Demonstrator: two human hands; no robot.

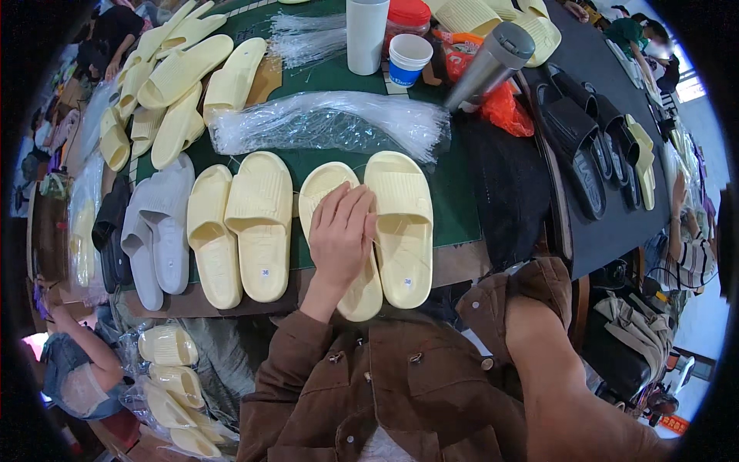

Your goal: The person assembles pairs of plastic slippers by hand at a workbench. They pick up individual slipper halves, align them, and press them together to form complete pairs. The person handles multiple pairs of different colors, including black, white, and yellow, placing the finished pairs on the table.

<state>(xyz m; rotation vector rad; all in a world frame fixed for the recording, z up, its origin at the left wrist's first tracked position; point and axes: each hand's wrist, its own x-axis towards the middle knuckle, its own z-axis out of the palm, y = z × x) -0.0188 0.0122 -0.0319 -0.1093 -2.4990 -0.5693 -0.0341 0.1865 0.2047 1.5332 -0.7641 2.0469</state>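
My left hand (pixel 342 232) lies over the strap of a cream slide sandal (pixel 360 292), fingers bent together, thumb toward the matching slide sandal (pixel 400 258) on its right. That pair stands side by side at the table's near edge. Thin clear plastic strands (pixel 404 223) show near my thumb; whether the fingers pinch one is hidden. My right forearm (pixel 548 358), below a rolled brown sleeve, runs off at the lower right, with its hand outside the view. To the left sits another cream pair (pixel 259 239), then a grey pair (pixel 168 242) and a black pair (pixel 114 235).
A bundle of clear plastic strands (pixel 331 127) lies behind the sandals on the green mat (pixel 458 200). Behind it stand a white cup (pixel 408 61), a steel tumbler (pixel 493 65) and a red-lidded jar (pixel 406 19). Black slides (pixel 573 138) lie on the right table; bagged cream slides (pixel 173 385) are lower left.
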